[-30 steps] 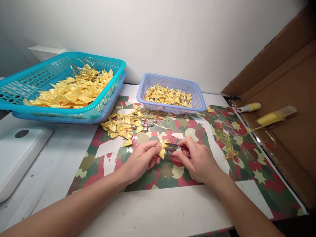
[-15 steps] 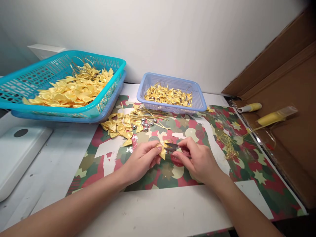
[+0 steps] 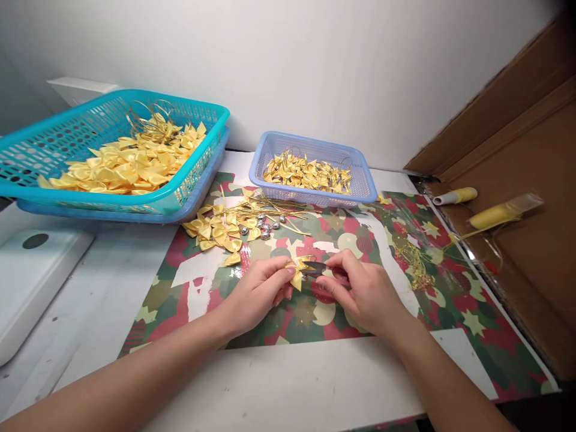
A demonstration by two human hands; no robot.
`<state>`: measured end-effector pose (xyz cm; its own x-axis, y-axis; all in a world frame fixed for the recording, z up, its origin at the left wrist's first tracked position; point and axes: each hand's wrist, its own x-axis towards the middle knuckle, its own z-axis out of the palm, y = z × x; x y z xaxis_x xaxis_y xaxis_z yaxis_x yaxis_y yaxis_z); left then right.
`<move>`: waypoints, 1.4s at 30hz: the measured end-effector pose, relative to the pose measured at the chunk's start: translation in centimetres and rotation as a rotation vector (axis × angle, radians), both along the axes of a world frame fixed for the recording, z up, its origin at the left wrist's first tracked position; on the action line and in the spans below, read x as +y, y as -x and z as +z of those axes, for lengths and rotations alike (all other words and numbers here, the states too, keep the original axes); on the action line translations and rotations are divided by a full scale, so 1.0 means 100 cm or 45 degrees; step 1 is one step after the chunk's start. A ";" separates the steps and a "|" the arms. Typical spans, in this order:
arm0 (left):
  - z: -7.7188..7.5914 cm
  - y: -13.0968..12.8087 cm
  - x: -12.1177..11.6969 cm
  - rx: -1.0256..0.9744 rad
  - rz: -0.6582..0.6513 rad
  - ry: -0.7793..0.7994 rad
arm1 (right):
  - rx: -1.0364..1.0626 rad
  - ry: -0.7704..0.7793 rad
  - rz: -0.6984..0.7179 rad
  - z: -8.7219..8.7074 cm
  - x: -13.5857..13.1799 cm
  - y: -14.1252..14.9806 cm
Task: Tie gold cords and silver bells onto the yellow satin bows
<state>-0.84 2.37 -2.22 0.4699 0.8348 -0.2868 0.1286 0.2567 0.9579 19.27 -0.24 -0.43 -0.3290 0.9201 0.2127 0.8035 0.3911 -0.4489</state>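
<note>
Between the thumb and fingers of my left hand (image 3: pixel 267 285) is a gold ribbon bow (image 3: pixel 297 279), with a loop of gold cord above it. My right hand (image 3: pixel 360 291) grips small dark-bladed scissors (image 3: pixel 315 268), their tips touching or right beside the bow. The fingers partly hide the reddish handles. Just beyond my left hand lies a pile of loose gold bows (image 3: pixel 220 231). Silver jingle bells (image 3: pixel 265 228) and lengths of gold cord (image 3: pixel 270 207) lie at its right side.
A turquoise basket (image 3: pixel 180 191) of gold bows stands at the left on a blue one. The smaller blue basket (image 3: pixel 310 196) behind holds bows with cords. Thread cones (image 3: pixel 504 211) and a cardboard box (image 3: pixel 517 138) are at the right. A white device (image 3: pixel 40 288) sits at left.
Both hands stay nearly in place with the bow and the scissors. My right hand and the blades have shifted very slightly to the right.
</note>
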 end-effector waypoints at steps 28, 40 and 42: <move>-0.005 0.003 -0.001 0.035 -0.040 -0.074 | -0.105 -0.242 0.051 -0.008 0.001 0.001; -0.005 0.002 -0.002 0.043 -0.017 -0.152 | 0.269 -0.295 -0.133 -0.005 0.007 -0.010; -0.005 0.003 -0.003 0.094 0.007 -0.331 | 0.244 -0.239 -0.335 -0.008 0.014 -0.017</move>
<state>-1.10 2.08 -2.72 0.4509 0.8875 -0.0957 0.1995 0.0043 0.9799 20.96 1.19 -1.26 -0.0241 0.9071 0.4202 0.7956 0.2719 -0.5413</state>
